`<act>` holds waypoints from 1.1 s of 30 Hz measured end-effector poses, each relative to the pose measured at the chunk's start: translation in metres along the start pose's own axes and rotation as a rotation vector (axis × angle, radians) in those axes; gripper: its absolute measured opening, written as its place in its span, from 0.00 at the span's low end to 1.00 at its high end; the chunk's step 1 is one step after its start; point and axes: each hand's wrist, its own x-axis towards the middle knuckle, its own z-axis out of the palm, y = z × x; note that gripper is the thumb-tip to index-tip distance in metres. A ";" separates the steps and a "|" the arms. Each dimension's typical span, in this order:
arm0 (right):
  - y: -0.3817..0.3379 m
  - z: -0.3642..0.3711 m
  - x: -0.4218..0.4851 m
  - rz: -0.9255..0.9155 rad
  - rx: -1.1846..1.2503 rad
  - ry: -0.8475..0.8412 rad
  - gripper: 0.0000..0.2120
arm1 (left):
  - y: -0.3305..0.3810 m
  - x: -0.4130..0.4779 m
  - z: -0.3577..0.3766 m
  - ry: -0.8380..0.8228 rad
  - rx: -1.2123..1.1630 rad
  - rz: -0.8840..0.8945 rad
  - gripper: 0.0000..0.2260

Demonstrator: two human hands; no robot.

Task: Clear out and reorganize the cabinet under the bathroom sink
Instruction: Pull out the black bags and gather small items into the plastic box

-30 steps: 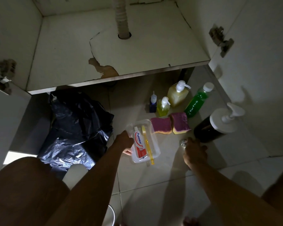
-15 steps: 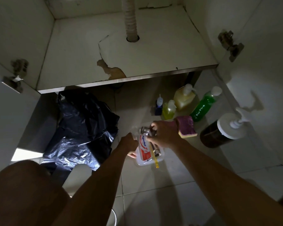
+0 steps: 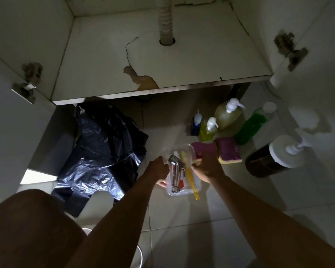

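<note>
Gripping the left rim of the clear container [image 3: 198, 183]: left hand [image 3: 156, 169], fingertips curled under the edge. Right hand [image 3: 208, 168] at the right rim, fingers bent; grip or mere touch, cannot tell. Container sits on floor tiles before the open cabinet [image 3: 182, 60]. Inside: chrome sprayer head [image 3: 176, 172] over a toothpaste tube [image 3: 182, 183], yellow toothbrush [image 3: 190, 179] alongside, handle overhanging the near rim. Purple sponges [image 3: 228, 151] just beyond; pump bottles [image 3: 227, 115] behind; black bag [image 3: 104, 147] left.

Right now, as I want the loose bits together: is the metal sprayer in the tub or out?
In. The sprayer lies inside the clear tub, on the toothpaste, beside the yellow toothbrush.
</note>
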 end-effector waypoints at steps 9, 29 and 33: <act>-0.009 -0.012 -0.002 0.037 0.097 -0.192 0.16 | 0.012 -0.005 -0.012 -0.010 0.078 0.030 0.16; -0.298 -0.462 -0.252 -0.147 0.018 -0.156 0.14 | 0.290 -0.394 -0.325 0.048 0.029 0.131 0.17; -0.350 -0.530 -0.317 -0.160 0.018 -0.202 0.14 | 0.317 -0.475 -0.375 0.032 0.054 0.131 0.22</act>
